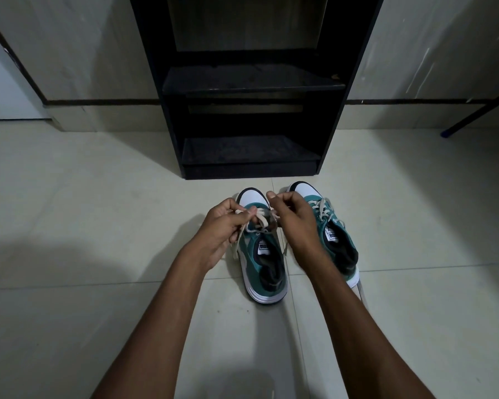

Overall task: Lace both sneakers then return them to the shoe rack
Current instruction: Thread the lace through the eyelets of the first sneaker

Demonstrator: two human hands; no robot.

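Tiled floor (98, 197), shoe rack (251, 156) beyond | your left grip (225, 226) and right grip (293, 217) both pinching lace (261, 220) | left sneaker (264, 263)

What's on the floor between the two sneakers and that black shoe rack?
Nothing: the head view shows bare floor tile between the sneakers and the shoe rack.

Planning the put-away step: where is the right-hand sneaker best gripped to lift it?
Grip the right sneaker at its heel collar, coming from above and behind: the heel points toward the person, the opening faces up, and laces cover the front.
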